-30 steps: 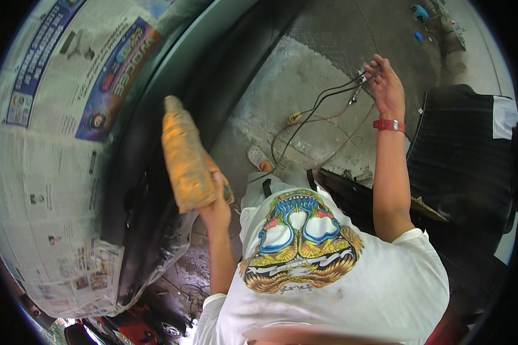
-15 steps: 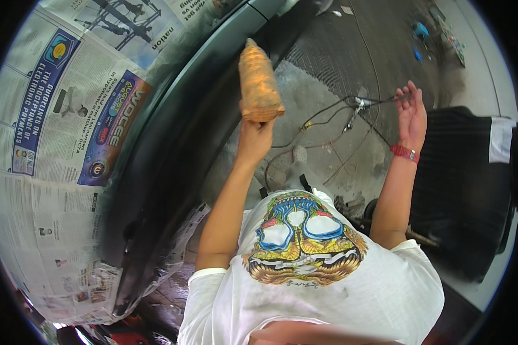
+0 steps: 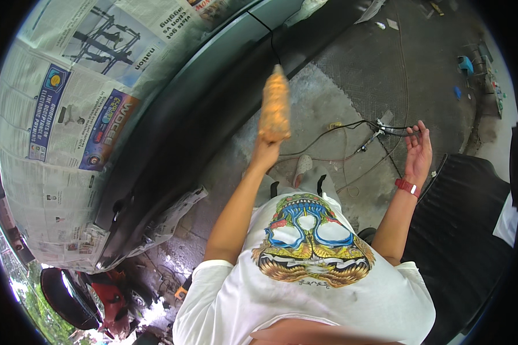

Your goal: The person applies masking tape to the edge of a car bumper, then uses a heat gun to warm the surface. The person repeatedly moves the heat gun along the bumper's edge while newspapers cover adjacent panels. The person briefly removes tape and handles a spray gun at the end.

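A tapered, bottle-like object [image 3: 277,109], stained orange and slightly blurred, points its pale tip away from me. My left hand [image 3: 265,152] is closed around its near end, which hides the grip. The tip lies beside the dark lower panel of a vehicle [image 3: 172,138], and I cannot tell whether it touches. On the right, my right hand [image 3: 421,150] is turned palm up with fingers curled. A thin black hose [image 3: 402,131] crosses these fingers and appears loosely held. It runs to a metal fitting [image 3: 380,127] where several hoses meet.
Newspaper sheets [image 3: 57,190] cover the vehicle's upper side at left. Hoses trail over the concrete floor [image 3: 322,103] near my shoe [image 3: 304,164]. A black ribbed sheet-like object [image 3: 454,224] stands to my right, with a blue object [image 3: 465,66] farther off. A red motorcycle [image 3: 112,305] is at lower left.
The whole view has shifted, with more of the lower left showing. My left hand and the orange bottle-like object appear farther right and lower. The right hand still has the hose across its fingers.
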Tool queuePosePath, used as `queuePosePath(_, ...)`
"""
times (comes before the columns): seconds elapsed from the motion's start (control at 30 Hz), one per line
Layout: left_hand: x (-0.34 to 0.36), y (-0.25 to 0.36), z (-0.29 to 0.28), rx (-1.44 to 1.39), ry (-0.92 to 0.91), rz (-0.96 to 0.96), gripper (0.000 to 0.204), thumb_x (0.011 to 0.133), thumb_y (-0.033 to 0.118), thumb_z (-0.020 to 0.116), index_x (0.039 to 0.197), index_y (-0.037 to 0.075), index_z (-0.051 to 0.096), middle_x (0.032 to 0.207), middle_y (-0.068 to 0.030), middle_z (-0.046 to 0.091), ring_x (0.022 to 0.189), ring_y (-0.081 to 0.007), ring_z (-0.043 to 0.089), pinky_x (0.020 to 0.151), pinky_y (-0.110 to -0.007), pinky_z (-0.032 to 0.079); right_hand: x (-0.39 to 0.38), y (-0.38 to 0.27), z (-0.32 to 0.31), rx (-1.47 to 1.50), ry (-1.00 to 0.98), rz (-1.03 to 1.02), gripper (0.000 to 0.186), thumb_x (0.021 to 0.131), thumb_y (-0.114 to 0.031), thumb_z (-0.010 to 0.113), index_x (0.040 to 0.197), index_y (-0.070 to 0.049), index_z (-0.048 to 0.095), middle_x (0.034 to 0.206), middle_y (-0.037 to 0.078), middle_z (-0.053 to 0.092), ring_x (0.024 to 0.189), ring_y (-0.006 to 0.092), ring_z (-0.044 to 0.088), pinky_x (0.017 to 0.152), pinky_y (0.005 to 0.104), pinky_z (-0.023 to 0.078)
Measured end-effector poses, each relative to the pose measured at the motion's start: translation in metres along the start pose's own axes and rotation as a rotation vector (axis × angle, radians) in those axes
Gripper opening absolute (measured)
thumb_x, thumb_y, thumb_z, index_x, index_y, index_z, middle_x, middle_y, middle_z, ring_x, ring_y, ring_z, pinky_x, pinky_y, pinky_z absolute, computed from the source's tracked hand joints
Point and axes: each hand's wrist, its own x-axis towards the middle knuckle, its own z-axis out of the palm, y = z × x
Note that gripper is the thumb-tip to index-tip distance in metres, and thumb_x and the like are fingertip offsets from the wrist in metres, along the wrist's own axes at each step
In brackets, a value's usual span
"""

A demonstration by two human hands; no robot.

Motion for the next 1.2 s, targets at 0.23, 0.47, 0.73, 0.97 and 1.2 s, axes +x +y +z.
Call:
queuePosePath(0.23, -0.131, -0.071, -0.062, -0.137, 0.392, -0.205, 0.035, 0.101, 0.026, 0.073, 0.128, 0.006, 0.066, 0.123, -0.0044, 0.065, 0.111, -0.0148, 0.061, 0.092, -0.034, 0.053, 0.015, 0.043, 0.006, -0.037, -0.027, 0.098, 0.044, 0.105, -0.034, 0.064, 0.135, 0.0, 0.063, 0.115, 0.006, 0.068, 0.105, 0.0191, 0.067, 0.088, 0.0309, 0.053)
queuePosePath(0.47, -0.244, -0.135, -0.118, -0.427, 0.844, -0.098, 0.03, 0.103, 0.023, 0.07, 0.127, 0.008, 0.061, 0.123, -0.0035, 0.06, 0.116, -0.0159, 0.056, 0.103, -0.035, 0.046, -0.012, 0.096, 0.042, -0.104, -0.027, 0.229, 0.052, 0.101, -0.04, 0.069, 0.135, -0.002, 0.063, 0.116, 0.005, 0.066, 0.111, 0.0219, 0.066, 0.095, 0.037, 0.049)
queuePosePath(0.73, -0.33, -0.235, -0.221, -0.496, 1.353, -0.216, 0.035, 0.104, 0.025, 0.067, 0.131, 0.005, 0.058, 0.123, -0.0055, 0.061, 0.114, -0.0187, 0.057, 0.101, -0.035, 0.046, -0.054, 0.148, 0.084, -0.225, -0.048, 0.323, 0.055, 0.098, -0.036, 0.074, 0.138, -0.001, 0.059, 0.124, 0.009, 0.064, 0.114, 0.0254, 0.063, 0.1, 0.0423, 0.048)
queuePosePath(0.97, -0.349, -0.344, -0.257, -0.49, 1.185, -0.55, 0.042, 0.106, 0.021, 0.062, 0.143, 0.003, 0.051, 0.136, -0.0091, 0.058, 0.123, -0.021, 0.055, 0.107, -0.036, 0.043, -0.092, 0.165, 0.09, -0.238, -0.056, 0.39, 0.04, 0.099, -0.037, 0.073, 0.123, -0.005, 0.068, 0.108, 0.003, 0.068, 0.104, 0.0211, 0.067, 0.089, 0.0356, 0.05)
queuePosePath(1.2, -0.232, -0.349, -0.193, -0.012, 0.625, -0.627, 0.061, 0.102, 0.025, 0.066, 0.155, 0.007, 0.041, 0.158, -0.0144, 0.047, 0.145, -0.03, 0.046, 0.117, -0.039, 0.036, -0.097, 0.139, 0.059, -0.284, 0.023, 0.394, 0.035, 0.102, -0.031, 0.069, 0.123, -0.004, 0.067, 0.101, 0.003, 0.067, 0.093, 0.0192, 0.067, 0.079, 0.0311, 0.051)
